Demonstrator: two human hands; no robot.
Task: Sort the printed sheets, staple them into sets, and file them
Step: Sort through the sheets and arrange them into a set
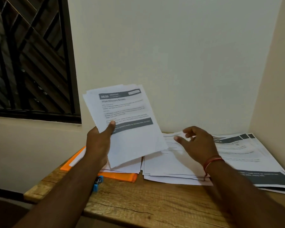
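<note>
The bundle of printed sheets (pixel 128 122) in my left hand (pixel 99 145) is light and limp, its top edges fanned unevenly, held up off the desk (pixel 138 203) near the wall; my grip there is a pinch at the lower left corner, thumb on the front page, so I judge the far end will droop and the pages may slide apart unless I square them and take the long edge. My right hand (pixel 197 143) hovers spread and empty over the loose sheets (pixel 171 167) lying flat; beside them sit the orange folder (pixel 117 176) and blue stapler (pixel 97 183).
</note>
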